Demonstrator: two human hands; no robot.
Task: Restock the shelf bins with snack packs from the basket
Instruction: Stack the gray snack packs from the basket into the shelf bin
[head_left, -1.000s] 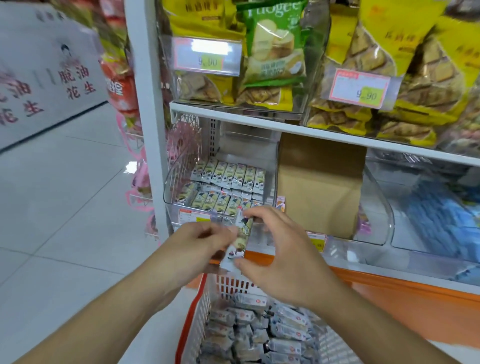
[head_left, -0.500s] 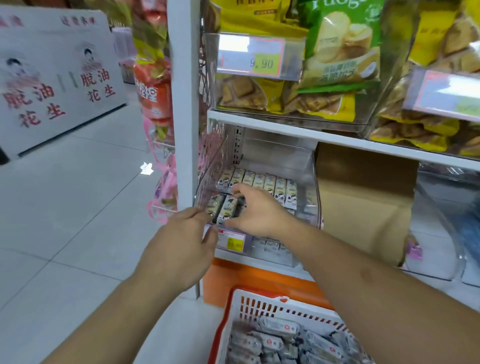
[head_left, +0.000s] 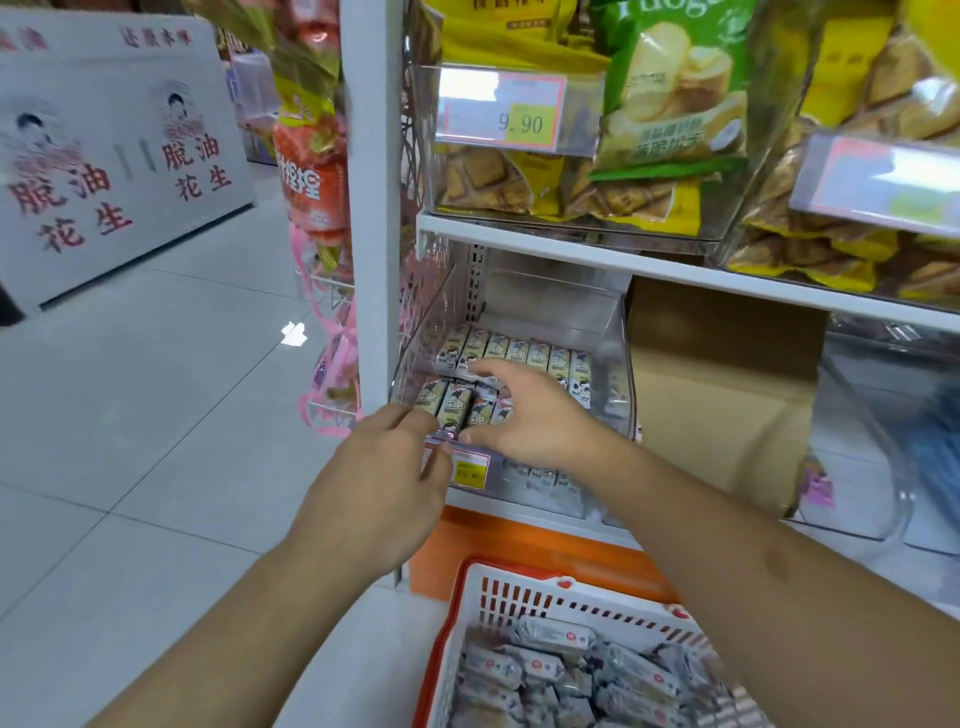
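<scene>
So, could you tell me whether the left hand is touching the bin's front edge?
Touching: the head view shows left hand fingers on the bin front rim.

Both hands forward, fingers loosely curled

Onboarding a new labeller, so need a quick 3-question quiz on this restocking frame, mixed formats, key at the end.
1. True or false: the right hand is inside the clear bin over the rows of snack packs.
2. Multiple choice: where is the left hand? A) in the basket B) at the bin's front edge, by the price tag C) on the upper shelf
3. Fill in: the white basket with the red rim, holding wrapped packs, sits ____ the bin.

Key: 1 true; 2 B; 3 below.
</scene>
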